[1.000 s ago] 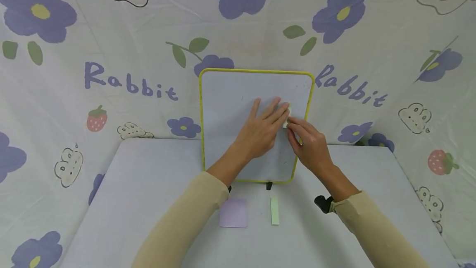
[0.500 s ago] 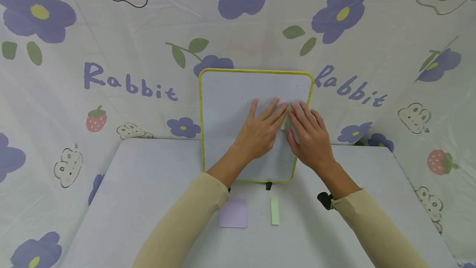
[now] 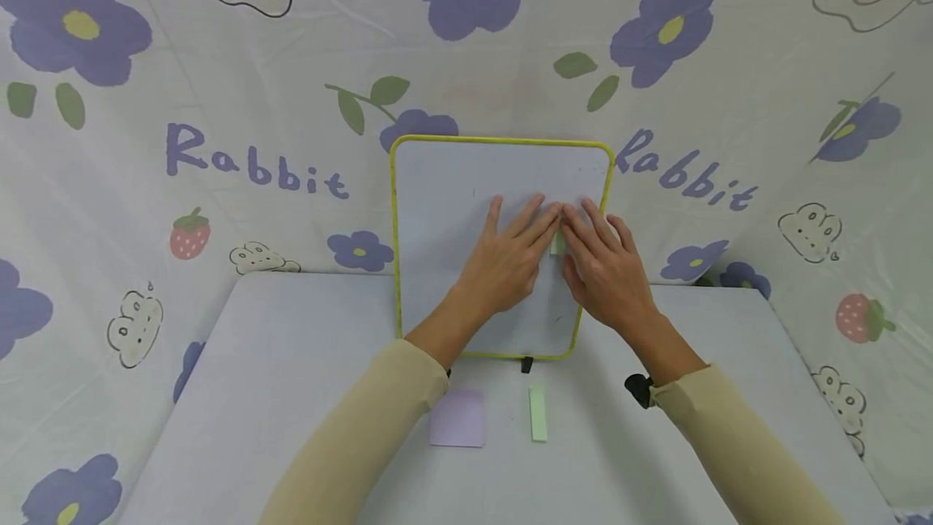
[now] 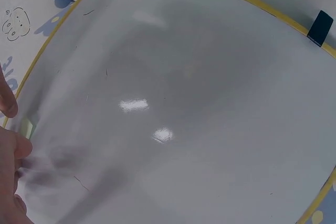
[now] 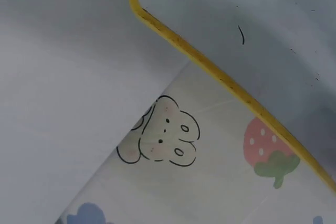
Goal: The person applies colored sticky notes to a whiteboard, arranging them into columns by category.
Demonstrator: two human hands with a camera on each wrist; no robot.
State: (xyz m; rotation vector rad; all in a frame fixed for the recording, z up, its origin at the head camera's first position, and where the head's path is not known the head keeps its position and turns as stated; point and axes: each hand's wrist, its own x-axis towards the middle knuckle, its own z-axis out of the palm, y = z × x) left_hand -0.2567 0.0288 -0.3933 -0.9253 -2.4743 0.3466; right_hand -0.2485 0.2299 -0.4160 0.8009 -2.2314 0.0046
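A whiteboard (image 3: 437, 217) with a yellow frame stands upright at the back of the table. Near its right edge is a pale green sticky note strip (image 3: 557, 244), partly covered by fingers; a bit of the strip (image 4: 26, 128) also shows in the left wrist view. My left hand (image 3: 503, 262) lies on the board with spread, straight fingers, its fingertips at the strip's upper left. From the right, my right hand (image 3: 611, 266) touches the strip's upper part with extended fingertips. The right wrist view shows the board's corner but no hand.
On the white table (image 3: 291, 363), in front of the board, lie a purple square note (image 3: 457, 418) and another light green strip (image 3: 538, 413). A black foot (image 3: 527, 364) supports the board's lower edge. Patterned cloth (image 3: 291, 87) hangs behind.
The right hand has gone from pinching the strip's lower part to laying straight fingers on its upper part. The strip now lies against the board. The left hand has barely shifted.
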